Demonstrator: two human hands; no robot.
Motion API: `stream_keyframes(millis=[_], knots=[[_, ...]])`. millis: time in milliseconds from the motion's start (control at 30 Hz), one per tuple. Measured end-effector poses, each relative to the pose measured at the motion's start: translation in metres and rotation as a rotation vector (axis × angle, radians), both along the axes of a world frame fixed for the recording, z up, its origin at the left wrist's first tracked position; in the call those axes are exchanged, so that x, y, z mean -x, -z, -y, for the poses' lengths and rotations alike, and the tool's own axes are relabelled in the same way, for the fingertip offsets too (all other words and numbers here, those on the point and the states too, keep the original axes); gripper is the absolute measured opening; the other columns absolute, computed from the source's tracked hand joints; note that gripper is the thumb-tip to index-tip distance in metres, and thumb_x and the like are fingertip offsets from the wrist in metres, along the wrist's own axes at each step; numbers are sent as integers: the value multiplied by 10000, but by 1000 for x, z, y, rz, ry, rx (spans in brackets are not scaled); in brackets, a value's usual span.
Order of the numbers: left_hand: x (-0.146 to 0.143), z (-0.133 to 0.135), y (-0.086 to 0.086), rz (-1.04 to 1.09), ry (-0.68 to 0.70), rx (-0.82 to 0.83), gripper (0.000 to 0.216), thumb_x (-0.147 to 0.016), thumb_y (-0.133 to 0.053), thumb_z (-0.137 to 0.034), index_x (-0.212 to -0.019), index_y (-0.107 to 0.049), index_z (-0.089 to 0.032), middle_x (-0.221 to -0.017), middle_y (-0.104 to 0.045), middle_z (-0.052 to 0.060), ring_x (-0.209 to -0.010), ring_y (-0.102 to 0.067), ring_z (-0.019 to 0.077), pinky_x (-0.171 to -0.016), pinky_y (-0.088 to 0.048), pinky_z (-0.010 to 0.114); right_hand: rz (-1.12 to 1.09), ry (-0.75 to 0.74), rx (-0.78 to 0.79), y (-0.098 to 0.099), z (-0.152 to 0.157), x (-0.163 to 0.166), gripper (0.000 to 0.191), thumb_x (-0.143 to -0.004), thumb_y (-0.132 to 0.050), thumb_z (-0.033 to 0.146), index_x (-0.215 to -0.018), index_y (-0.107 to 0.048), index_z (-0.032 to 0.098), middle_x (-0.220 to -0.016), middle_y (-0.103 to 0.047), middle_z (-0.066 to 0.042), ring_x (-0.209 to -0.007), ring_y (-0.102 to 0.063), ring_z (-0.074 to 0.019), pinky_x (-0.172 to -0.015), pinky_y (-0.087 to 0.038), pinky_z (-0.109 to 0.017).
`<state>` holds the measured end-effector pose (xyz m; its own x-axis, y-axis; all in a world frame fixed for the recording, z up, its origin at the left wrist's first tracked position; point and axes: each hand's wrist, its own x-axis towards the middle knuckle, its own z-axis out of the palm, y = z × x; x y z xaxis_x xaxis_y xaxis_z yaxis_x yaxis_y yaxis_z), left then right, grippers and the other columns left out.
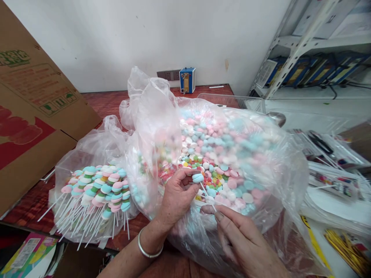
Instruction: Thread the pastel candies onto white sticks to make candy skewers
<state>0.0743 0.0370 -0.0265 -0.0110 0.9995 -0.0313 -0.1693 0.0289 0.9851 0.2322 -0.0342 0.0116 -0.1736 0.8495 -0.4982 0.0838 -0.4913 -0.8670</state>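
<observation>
My left hand [176, 195], with a metal bangle on the wrist, pinches a light blue and white marshmallow [198, 178] between thumb and fingers. A thin white stick [204, 189] runs down from it toward my right hand [242, 235], which grips the stick's lower part between thumb and forefinger. A round white piece [209, 200] shows along the stick just above those fingertips; whether it is threaded on, I cannot tell. Both hands are over a large clear plastic bag [153, 104] full of pink, blue and white marshmallows [214, 141] and colourful ring-shaped candies [218, 177].
Left of the bag, many stacked marshmallow skewers [101, 189] lie on plastic, sticks toward me. A cardboard box [43, 96] stands at the left. A blue device [188, 80] sits by the wall on the red-brown table [101, 102]. Right are metal shelves [301, 48] and gold ties [346, 247].
</observation>
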Motion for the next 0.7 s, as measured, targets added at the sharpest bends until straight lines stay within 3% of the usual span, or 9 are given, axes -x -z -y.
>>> stream_keyframes(millis=[167, 367, 467, 533, 600, 700], knots=[[-1, 3, -1, -30, -29, -13, 231, -746, -738, -105, -961, -739, -188, -985, -778, 40, -916, -736, 155, -814, -586, 233, -9, -44, -71, -8, -4, 8, 410, -970, -454, 507, -1007, -688, 173, -518, -370, 84, -472, -307, -100, -439, -236, -206], [0, 14, 0, -9, -31, 79, 239, -744, -756, -148, -978, -727, -189, -903, -769, 35, -834, -729, 164, -728, -591, 246, 170, -106, -358, 4, -9, 16, 318, -1000, -390, 373, -919, -642, 197, -632, -528, 39, -588, -483, -136, -581, -395, -227], [-1, 24, -1, -176, 25, -17, 201, -784, -683, -122, -955, -748, -206, -886, -743, 33, -807, -709, 159, -718, -583, 255, 387, -158, -484, 17, -15, 17, 322, -1014, -337, 305, -843, -590, 203, -684, -603, 5, -636, -545, -151, -608, -396, -239], [0, 30, -1, -330, 62, -139, 261, -797, -631, -81, -972, -762, -223, -950, -735, 42, -891, -703, 172, -801, -579, 278, 596, -234, -552, 24, -21, 14, 284, -1003, -350, 230, -864, -597, 205, -721, -658, -14, -659, -597, -163, -596, -371, -246], [2, 32, -1, -423, 98, -193, 409, -823, -600, -65, -1168, -719, -252, -1112, -723, 61, -995, -701, 187, -883, -572, 307, 866, -282, -601, 26, -28, 7, 240, -979, -403, 155, -956, -636, 212, -791, -704, -26, -684, -647, -178, -578, -339, -257], [9, 26, -2, -576, 75, -223, 563, -900, -550, -91, -1432, -524, -271, -1275, -678, 90, -1046, -705, 201, -926, -566, 348, 1256, -250, -638, 20, -37, -6, 246, -961, -493, 121, -1091, -661, 245, -956, -732, -45, -739, -693, -192, -561, -313, -275]])
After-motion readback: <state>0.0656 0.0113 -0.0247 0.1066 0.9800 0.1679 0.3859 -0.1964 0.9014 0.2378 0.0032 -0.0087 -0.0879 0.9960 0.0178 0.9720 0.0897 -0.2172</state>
